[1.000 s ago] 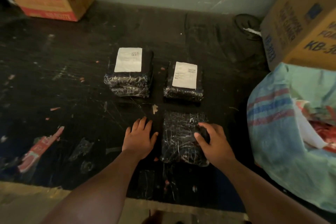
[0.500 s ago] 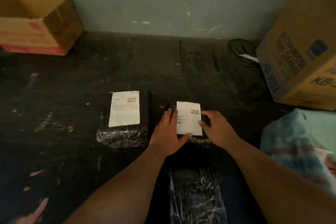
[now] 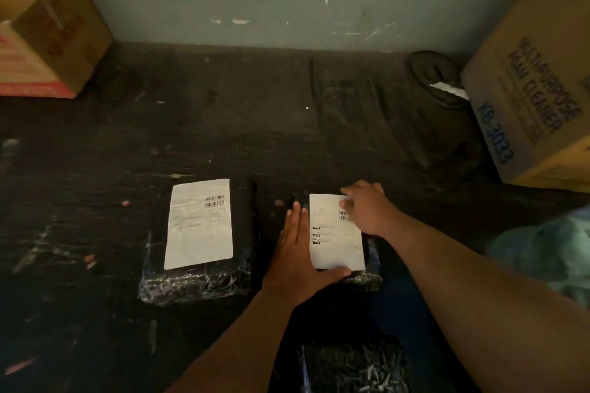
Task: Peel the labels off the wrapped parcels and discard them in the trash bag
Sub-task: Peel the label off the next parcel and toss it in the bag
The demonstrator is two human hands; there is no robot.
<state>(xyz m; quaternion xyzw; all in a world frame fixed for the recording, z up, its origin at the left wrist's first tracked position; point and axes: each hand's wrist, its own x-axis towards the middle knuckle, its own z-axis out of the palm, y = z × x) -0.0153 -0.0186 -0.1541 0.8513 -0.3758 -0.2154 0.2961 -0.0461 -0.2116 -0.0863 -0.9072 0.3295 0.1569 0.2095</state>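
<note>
Both my hands on the right-hand labelled parcel.

My left hand (image 3: 298, 252) lies flat with fingers straight along the left edge of the parcel (image 3: 372, 268), thumb pressed under the near edge of its white label (image 3: 335, 233). My right hand (image 3: 367, 209) rests on the label's far right corner, fingers curled at it; whether this grip pinches the corner I cannot tell. A second labelled parcel (image 3: 198, 281) lies just beside, to the left, on the dark surface (image 3: 223, 124).

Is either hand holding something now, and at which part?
The left hand lies flat against the parcel's left side. The right hand picks at the label's top right corner.
</note>
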